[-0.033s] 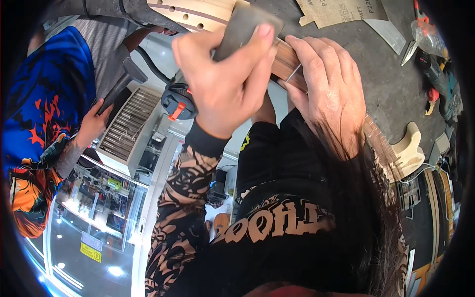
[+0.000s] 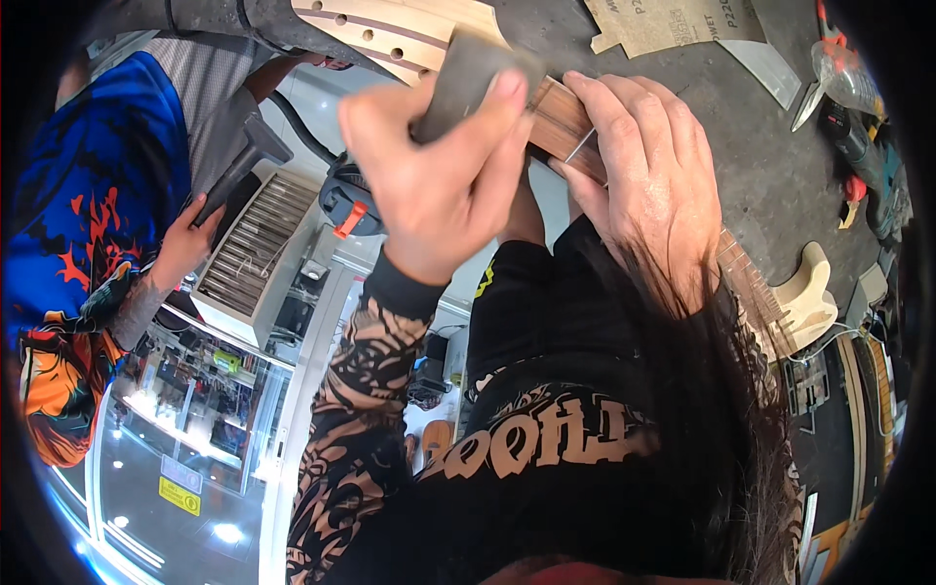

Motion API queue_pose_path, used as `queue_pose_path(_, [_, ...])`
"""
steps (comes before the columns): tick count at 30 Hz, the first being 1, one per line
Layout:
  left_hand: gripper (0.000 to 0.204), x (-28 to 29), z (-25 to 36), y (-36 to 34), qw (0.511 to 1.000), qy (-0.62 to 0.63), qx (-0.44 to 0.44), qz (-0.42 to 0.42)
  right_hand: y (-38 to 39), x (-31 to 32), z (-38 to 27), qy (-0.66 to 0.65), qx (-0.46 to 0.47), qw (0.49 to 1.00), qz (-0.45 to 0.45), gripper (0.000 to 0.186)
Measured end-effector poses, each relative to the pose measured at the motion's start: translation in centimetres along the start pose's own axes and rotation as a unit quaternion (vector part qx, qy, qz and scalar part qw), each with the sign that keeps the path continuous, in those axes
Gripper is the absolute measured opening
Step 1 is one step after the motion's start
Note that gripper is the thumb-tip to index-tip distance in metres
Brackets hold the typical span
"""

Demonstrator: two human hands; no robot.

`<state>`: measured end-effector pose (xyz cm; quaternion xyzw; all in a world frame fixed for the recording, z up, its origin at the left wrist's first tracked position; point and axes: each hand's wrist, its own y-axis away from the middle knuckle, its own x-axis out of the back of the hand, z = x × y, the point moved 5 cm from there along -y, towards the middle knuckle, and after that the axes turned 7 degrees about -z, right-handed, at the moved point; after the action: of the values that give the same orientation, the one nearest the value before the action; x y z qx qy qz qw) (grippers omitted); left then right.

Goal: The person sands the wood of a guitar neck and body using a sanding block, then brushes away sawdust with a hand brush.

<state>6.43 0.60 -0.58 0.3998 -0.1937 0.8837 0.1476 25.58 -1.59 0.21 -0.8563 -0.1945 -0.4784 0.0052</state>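
Observation:
My left hand (image 2: 434,185) is closed on a dark grey flat block (image 2: 463,78), held over the end of a brown wooden fretboard (image 2: 556,117); motion blurs it slightly. My right hand (image 2: 643,175) grips the fretboard just to the right, fingers over its top and thumb along the near edge, beside a thin metal fret. A pale wooden headstock (image 2: 390,34) with several holes lies beyond the block. More of a fretted neck (image 2: 751,283) shows past my right wrist, by a cream guitar body (image 2: 809,302).
Sandpaper (image 2: 663,24), a metal ruler (image 2: 756,68) and tools (image 2: 858,146) lie on the grey bench (image 2: 760,175). At left, a person (image 2: 97,185) in a blue patterned shirt holds a black nozzle (image 2: 234,171) near a slatted box (image 2: 253,244) above a glass display case (image 2: 195,400).
My left hand and the grey block have shifted slightly down and left along the wood. My right hand stays in place.

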Motion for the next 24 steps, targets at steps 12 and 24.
queue_pose_path(12, [0.037,0.6,-0.3,0.2,1.000,-0.009,0.007,0.009,0.2,-0.4,0.2,0.012,-0.003,1.000,0.005,0.084])
queue_pose_path(24, [0.068,3.9,0.9,7.0,0.802,0.532,0.241,0.126,1.7,0.7,-5.7,-0.388,-0.010,0.921,0.021,0.048])
